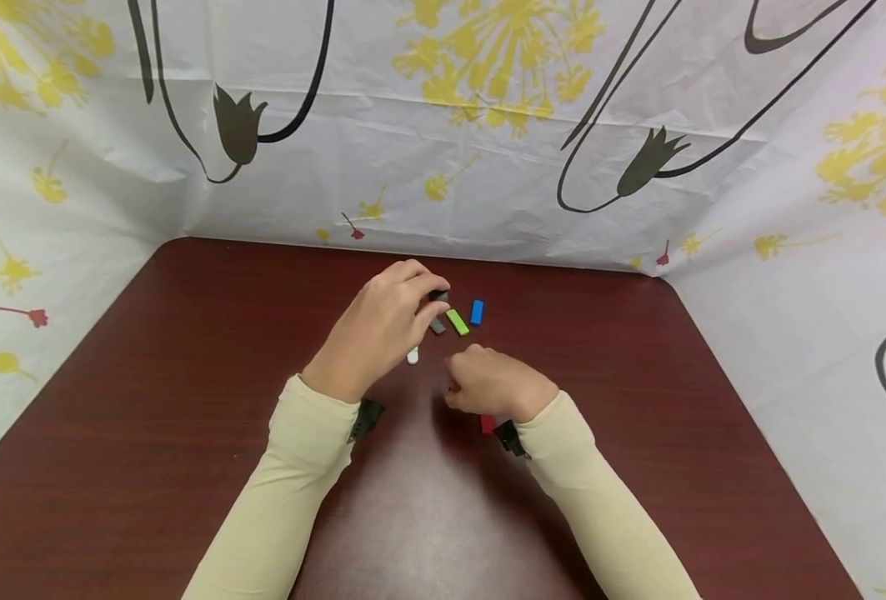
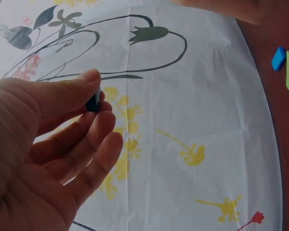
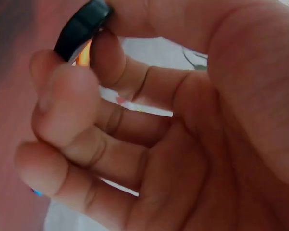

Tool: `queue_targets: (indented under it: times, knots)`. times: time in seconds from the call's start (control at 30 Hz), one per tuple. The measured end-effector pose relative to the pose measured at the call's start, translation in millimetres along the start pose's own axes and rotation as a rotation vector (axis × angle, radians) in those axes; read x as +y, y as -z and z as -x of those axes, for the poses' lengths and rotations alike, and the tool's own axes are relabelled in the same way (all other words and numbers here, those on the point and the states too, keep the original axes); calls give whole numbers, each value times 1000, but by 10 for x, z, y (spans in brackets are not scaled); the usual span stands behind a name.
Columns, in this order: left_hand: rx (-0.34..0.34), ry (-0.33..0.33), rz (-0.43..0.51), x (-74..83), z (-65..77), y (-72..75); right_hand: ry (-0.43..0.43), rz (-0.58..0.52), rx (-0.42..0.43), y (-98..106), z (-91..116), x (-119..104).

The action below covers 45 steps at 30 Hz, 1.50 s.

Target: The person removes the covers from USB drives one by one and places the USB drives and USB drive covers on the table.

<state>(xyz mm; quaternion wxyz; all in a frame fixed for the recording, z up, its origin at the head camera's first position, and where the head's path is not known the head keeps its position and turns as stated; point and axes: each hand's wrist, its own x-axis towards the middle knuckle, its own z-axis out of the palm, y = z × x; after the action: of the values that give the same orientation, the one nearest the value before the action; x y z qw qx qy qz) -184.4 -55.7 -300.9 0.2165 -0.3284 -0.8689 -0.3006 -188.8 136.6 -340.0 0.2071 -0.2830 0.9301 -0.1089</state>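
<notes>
My left hand [image 1: 386, 321] is raised over the far middle of the table and pinches a small dark piece [image 1: 438, 295] between thumb and index finger. In the left wrist view that dark piece [image 2: 92, 102] shows a pale side, and the other fingers are loosely bent. Lower and to the right, my right hand [image 1: 493, 382] pinches a small black rounded piece [image 3: 84, 29], hidden in the head view. Just beyond the hands lie a lime green stick [image 1: 458, 322], a blue stick [image 1: 476, 312] and a grey one [image 1: 437, 327].
A white stick [image 1: 412, 356] lies below the left hand, partly covered by it. A red stick [image 1: 487, 424] shows beside the right wrist. The dark red table [image 1: 187, 375] meets a patterned white sheet [image 1: 488, 208] at the back and both sides.
</notes>
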Motion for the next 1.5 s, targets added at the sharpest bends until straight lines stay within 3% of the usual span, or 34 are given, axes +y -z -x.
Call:
queue_targets:
  times: [0.17, 0.4, 0.6, 0.8, 0.9, 1.07, 1.33, 1.5]
  knots:
    - [-5, 10, -5, 0, -1, 18, -32, 48, -27, -172, -170, 29]
    - [-6, 20, 3, -3, -9, 15, -60, 104, -51, -792, -691, 604]
    - [-13, 17, 10, 13, -14, 10, -86, 94, -65, -918, -800, 644]
    - [-12, 20, 11, 7, -12, 2, -84, 99, -81, -893, -752, 596]
    - [-9, 20, 7, -1, -10, -8, -86, 100, -81, -692, -572, 402]
    - [-7, 17, -10, 1, -14, -6, -84, 33, -20, -120, -108, 30]
    - [-42, 39, -37, 19, -3, -28, -46, -11, 224, 287, 281, 219]
    - [-134, 107, -49, 41, 7, -31, -63, -12, 371, 432, 457, 334]
